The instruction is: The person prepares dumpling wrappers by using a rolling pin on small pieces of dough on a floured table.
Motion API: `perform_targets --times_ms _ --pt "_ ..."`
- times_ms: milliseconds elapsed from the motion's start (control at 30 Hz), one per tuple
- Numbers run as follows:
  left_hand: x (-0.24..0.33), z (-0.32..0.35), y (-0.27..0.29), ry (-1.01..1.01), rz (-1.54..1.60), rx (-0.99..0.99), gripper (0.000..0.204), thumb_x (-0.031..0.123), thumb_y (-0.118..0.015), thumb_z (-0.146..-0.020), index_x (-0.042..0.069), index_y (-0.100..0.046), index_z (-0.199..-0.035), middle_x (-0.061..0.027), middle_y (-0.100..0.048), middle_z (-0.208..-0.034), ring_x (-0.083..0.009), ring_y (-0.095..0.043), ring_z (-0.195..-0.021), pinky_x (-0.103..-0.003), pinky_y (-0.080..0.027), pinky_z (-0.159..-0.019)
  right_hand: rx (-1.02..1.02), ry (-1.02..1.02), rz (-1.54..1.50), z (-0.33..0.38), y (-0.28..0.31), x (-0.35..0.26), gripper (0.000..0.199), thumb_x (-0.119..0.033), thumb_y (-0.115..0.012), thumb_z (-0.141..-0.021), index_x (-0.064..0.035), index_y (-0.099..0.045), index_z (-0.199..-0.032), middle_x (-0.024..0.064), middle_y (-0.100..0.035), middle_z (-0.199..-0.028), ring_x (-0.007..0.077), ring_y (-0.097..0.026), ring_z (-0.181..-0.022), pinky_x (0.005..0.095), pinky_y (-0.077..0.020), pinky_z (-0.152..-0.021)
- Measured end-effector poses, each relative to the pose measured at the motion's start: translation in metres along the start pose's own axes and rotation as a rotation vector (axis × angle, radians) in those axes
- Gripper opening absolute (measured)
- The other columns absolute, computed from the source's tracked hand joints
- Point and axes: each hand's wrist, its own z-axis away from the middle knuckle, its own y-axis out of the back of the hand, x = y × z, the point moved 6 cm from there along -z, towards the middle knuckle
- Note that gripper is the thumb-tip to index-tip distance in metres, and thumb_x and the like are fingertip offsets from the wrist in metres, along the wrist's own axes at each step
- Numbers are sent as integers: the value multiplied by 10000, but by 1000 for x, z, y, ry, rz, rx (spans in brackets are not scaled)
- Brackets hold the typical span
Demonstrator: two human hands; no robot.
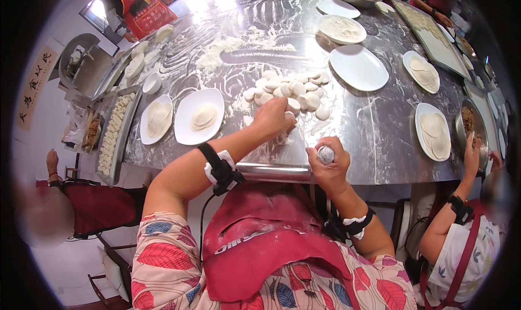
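Note:
On the floured steel table lies a heap of small flattened dough pieces (296,87). My left hand (273,118) reaches to the near edge of this heap, its fingers bent down and closed on a dough piece (290,115), partly hidden by them. To the right, by the table's front edge, my right hand (332,166) is wrapped round a rolling pin (325,155). Only the pin's pale, floured round end shows above the fist. Left of my left forearm, two white plates (184,131) (145,128) carry stacks of thin round wrappers (204,117).
An oval white plate (353,74) lies beyond my right hand. More wrapper plates (442,147) stand at the right, beside a filling bowl (464,128) where a co-worker's hand (472,152) reaches. A tray of dumplings (114,131) sits far left. Loose flour (217,55) covers the table's middle.

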Motion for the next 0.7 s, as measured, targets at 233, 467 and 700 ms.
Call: perform_targets --times_ms 233,467,700 --pt "-47 32 -23 74 426 -328 230 210 -755 -713 31 -705 -849 -130 -692 -780 -231 -668 -728 -351 -515 -683 50 -70 108 2 -2 5 218 -12 -734 -762 -51 -543 -859 52 -541 -654 112 -514 -539 262 -422 -502" --pt "-27 37 -2 27 285 -164 145 178 -718 -768 53 -752 -833 -130 -712 -780 -199 -673 -696 -323 -521 -674 127 -20 172 -68 -42 52 210 -58 -728 -769 -62 -538 -860 65 -549 -615 128 -535 -530 292 -446 -504" --pt "-49 38 -4 -27 281 -144 164 141 -707 -768 4 -726 -856 -139 -698 -758 -183 -671 -677 -327 -522 -646 140 -138 103 -41 -28 64 202 -18 -714 -783 -50 -527 -852 51 -553 -705 102 -533 -614 265 -460 -555"
